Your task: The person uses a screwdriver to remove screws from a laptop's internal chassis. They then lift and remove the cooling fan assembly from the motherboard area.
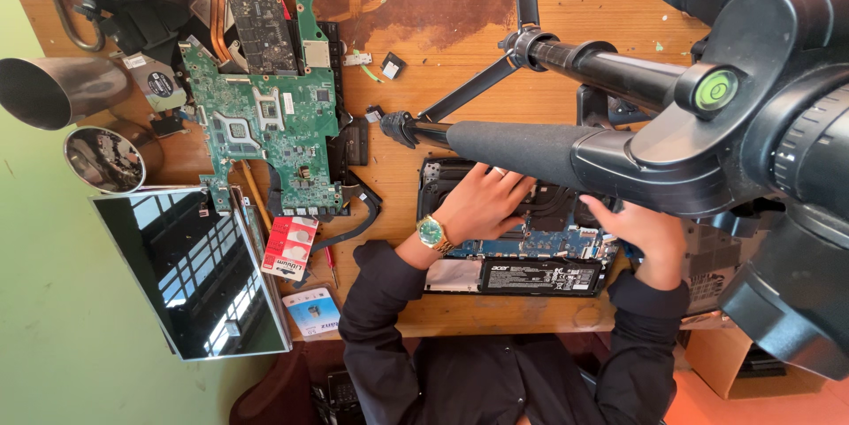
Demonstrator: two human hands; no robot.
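Two hands work inside the opened laptop [517, 230] at the table's near edge; my left hand [482, 204] lies flat, fingers together, on its internals; my right hand [641, 230] grips the right side, fingers half hidden; I judge component removal underway; next needs careful prying.

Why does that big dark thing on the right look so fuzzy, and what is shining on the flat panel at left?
Head view: the tripod and its camera mount sit very near the lens, so they blur and hide part of the opened laptop. The loose screen panel mirrors a bright window. The left hand and right hand stay sharp in even daylight.
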